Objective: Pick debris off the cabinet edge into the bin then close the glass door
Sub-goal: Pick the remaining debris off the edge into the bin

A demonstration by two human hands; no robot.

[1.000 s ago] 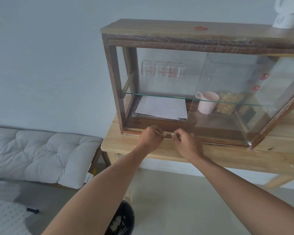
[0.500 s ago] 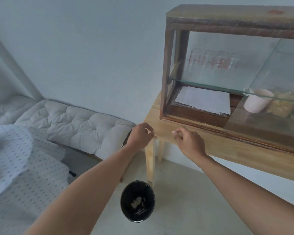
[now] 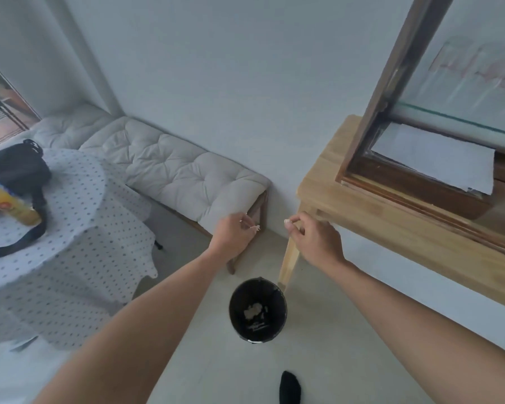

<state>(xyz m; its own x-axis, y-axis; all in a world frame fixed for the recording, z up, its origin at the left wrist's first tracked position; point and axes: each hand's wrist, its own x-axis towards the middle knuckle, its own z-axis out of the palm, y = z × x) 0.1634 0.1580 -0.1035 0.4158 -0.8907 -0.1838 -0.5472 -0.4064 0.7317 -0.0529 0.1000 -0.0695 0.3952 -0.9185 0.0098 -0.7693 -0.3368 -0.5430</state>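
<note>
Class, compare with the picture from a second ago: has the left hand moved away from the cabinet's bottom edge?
Yes. The left hand has left the cabinet edge, going left past the table corner and hanging above the bin.

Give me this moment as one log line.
phase: carrying debris | left hand: pinched shut | right hand: pinched shut | bin: on floor below | cabinet: open

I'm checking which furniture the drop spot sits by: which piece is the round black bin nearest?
The light wooden table carrying the glass cabinet: the black bin sits at the foot of its leg. The cushioned bench and the dotted-cloth table stand farther left.
</note>
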